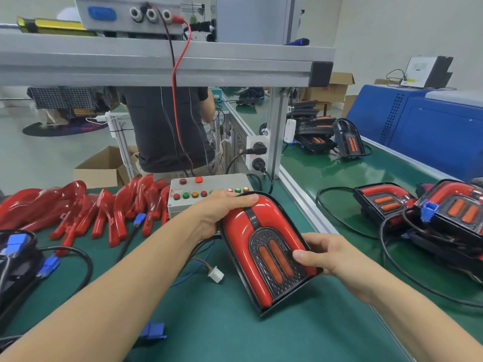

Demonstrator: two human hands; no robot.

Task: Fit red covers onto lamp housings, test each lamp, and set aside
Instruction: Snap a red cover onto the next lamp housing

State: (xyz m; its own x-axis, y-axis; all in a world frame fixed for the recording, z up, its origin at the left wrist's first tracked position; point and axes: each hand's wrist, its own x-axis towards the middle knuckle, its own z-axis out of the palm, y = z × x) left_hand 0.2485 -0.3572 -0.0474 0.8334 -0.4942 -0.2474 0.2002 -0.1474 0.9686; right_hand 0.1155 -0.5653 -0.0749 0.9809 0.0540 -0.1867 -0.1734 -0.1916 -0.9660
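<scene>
While the left hand (222,209) holds the lamp (269,253) in a curled grip, the right hand (330,254) pinches its lower edge.

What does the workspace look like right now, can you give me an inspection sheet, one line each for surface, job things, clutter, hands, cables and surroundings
Surface: green bench mat, with a green conveyor belt to the right.
Job's things: lamp with its red cover on, held tilted over the mat; loose red covers piled at left; assembled lamps on the belt at right.
Clutter: white connector and blue connector on the mat.
Hands: left hand grips the lamp's rounded top; right hand holds its lower right edge.
Cables: red lead hangs down behind the button test box; black cables loop on the belt.
Surroundings: person standing behind the bench; blue machine at right.
</scene>
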